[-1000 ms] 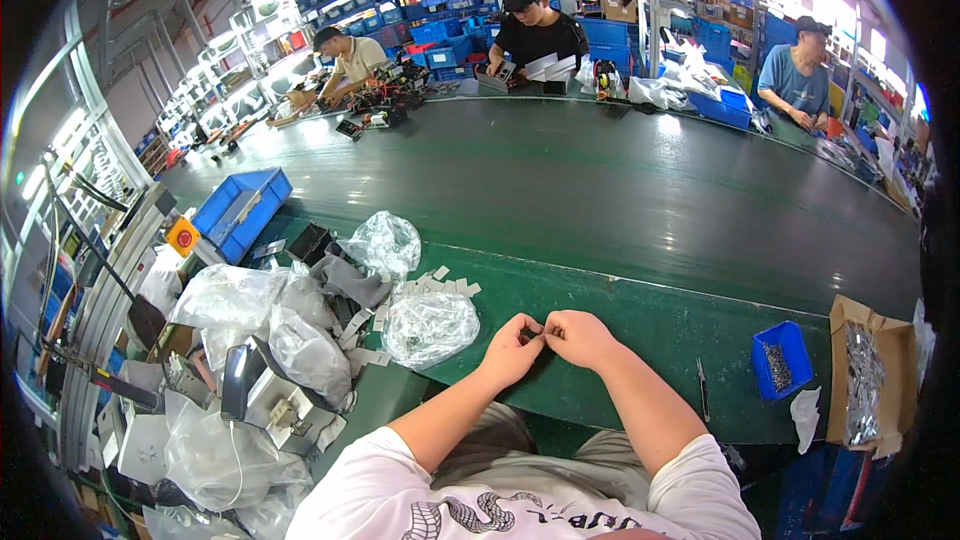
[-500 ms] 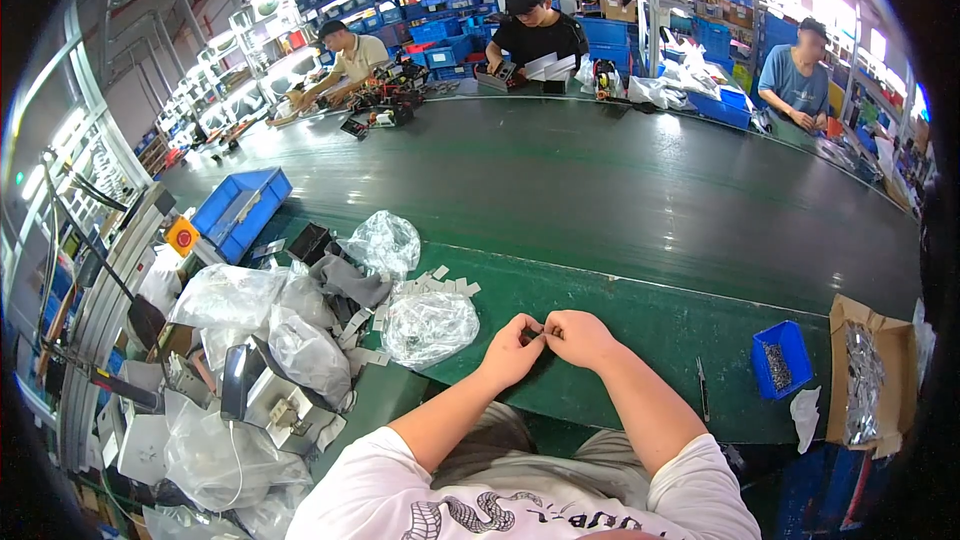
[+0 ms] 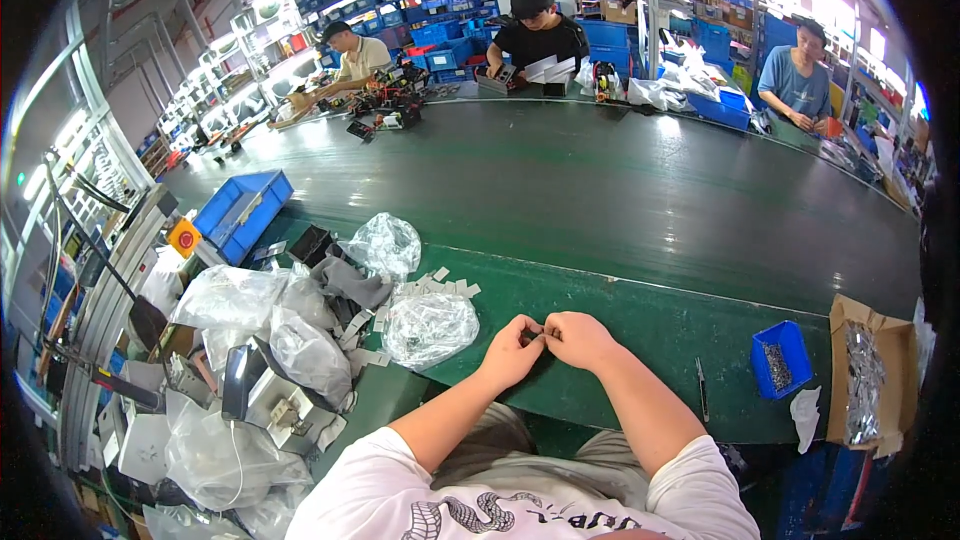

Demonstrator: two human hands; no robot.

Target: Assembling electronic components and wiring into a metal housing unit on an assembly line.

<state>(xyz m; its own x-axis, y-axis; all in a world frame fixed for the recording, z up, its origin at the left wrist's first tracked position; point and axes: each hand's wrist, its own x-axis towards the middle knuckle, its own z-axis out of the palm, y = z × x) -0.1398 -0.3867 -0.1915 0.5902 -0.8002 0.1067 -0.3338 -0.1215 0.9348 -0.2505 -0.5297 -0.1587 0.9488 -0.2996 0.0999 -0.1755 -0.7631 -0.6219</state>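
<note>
My left hand (image 3: 513,348) and my right hand (image 3: 578,339) meet over the green worktop (image 3: 640,302), fingertips pinched together. Between them sits something small and dark, mostly hidden by the fingers, too small to name. Left of my hands lies a clear plastic bag (image 3: 431,328), with several small flat grey pieces (image 3: 440,285) scattered along its far side. To the right, a dark pen-like tool (image 3: 702,390) rests on the worktop. Beyond it stands a small blue bin (image 3: 781,360) holding many tiny metal parts.
A cardboard box (image 3: 905,370) of silvery packets stands at the right edge. Piled plastic bags (image 3: 235,295) and a white device (image 3: 285,405) crowd the left. A blue crate (image 3: 243,215) sits by the dark conveyor belt (image 3: 560,180). Several co-workers (image 3: 537,35) work across the belt.
My hands stay together in nearly the same place. Across the belt, the co-workers shift their heads and arms slightly.
</note>
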